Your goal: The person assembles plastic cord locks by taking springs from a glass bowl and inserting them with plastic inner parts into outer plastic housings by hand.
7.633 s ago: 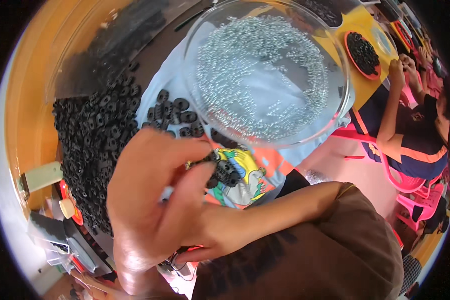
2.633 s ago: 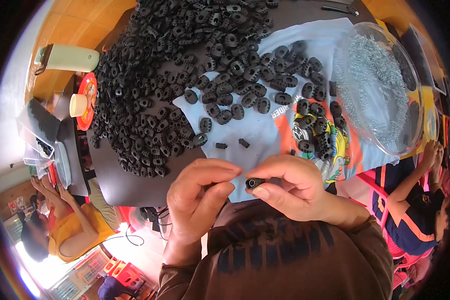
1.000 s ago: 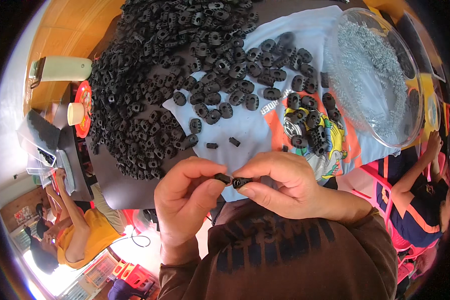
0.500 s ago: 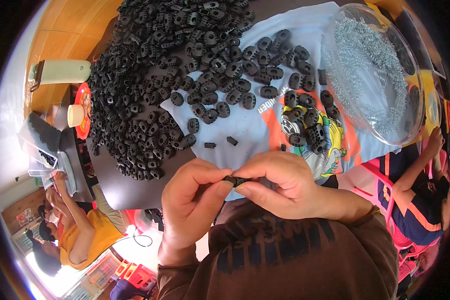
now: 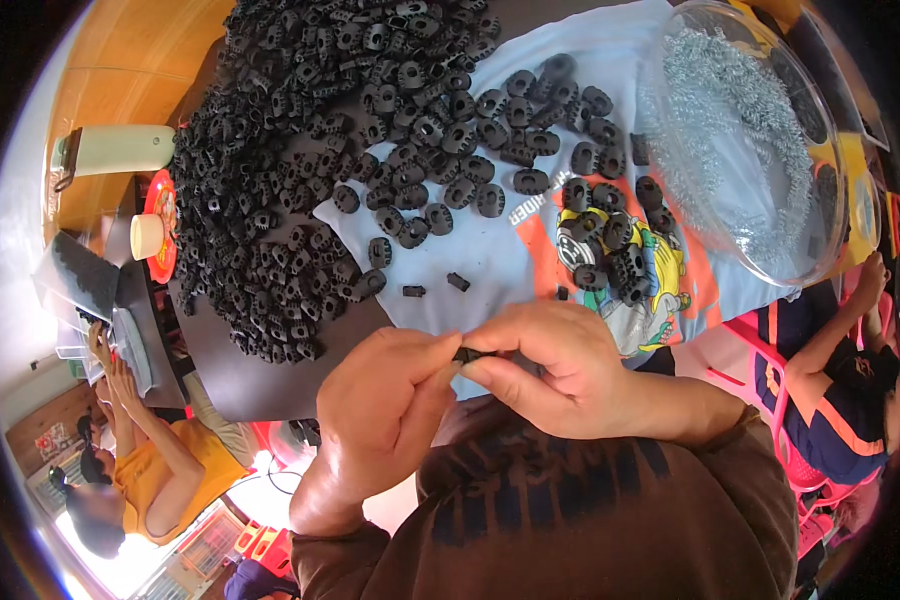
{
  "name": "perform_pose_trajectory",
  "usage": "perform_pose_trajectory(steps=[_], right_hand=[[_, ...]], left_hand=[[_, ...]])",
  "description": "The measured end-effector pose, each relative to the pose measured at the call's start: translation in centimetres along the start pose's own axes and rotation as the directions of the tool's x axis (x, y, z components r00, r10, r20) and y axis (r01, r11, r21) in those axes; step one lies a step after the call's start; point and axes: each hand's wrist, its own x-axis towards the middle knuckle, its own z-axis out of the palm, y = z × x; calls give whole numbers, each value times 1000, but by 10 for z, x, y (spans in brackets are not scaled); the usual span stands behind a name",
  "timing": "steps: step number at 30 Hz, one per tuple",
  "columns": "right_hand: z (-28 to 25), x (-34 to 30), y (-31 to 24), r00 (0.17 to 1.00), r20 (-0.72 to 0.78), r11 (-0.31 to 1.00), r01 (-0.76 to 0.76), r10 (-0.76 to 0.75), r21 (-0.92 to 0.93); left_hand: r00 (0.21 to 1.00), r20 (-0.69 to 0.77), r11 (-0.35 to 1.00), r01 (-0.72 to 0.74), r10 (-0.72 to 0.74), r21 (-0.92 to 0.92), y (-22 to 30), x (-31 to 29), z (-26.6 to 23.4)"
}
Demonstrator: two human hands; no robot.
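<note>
Just in front of my chest, my left hand (image 5: 382, 400) and my right hand (image 5: 555, 368) meet at the fingertips. Pinched between both thumbs and forefingers is a small black plastic part (image 5: 472, 355), mostly covered by the fingers. Beyond the hands, two small black plastic pieces (image 5: 457, 282) lie on a light blue printed cloth (image 5: 395, 312). Oval black cord lock bodies (image 5: 490, 200), ribbed and with holes, lie scattered over the cloth. They spread out from a big heap of the same bodies (image 5: 270, 160) at the left and far side.
At the far right a clear round tub (image 5: 838, 225) holds silvery coil springs (image 5: 715, 120). Left of the heap are a pale green bottle (image 5: 125, 150) and a red plate (image 5: 162, 262). A person in yellow (image 5: 175, 465) sits at left, another in dark clothes (image 5: 835, 375) at right.
My left hand has rolled over and its fingers have closed in tighter on the small part. The right hand keeps nearly the same pinch. The whole view has shifted slightly.
</note>
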Motion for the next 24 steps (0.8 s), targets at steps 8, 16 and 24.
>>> perform_pose_trajectory(steps=[8, 16, 24], right_hand=[[-6, 1, -3, 979, 133, 964, -178, 154, 197], [-8, 0, 1, 973, 142, 906, -221, 181, 361], [-7, -1, -2, 969, 72, 863, -243, 236, 443]], left_hand=[[978, -96, 967, -164, 185, 196, 3, -2, 17], [907, -118, 835, -314, 404, 452, -9, 3, 27], [953, -165, 948, -214, 256, 236, -3, 10, 23]])
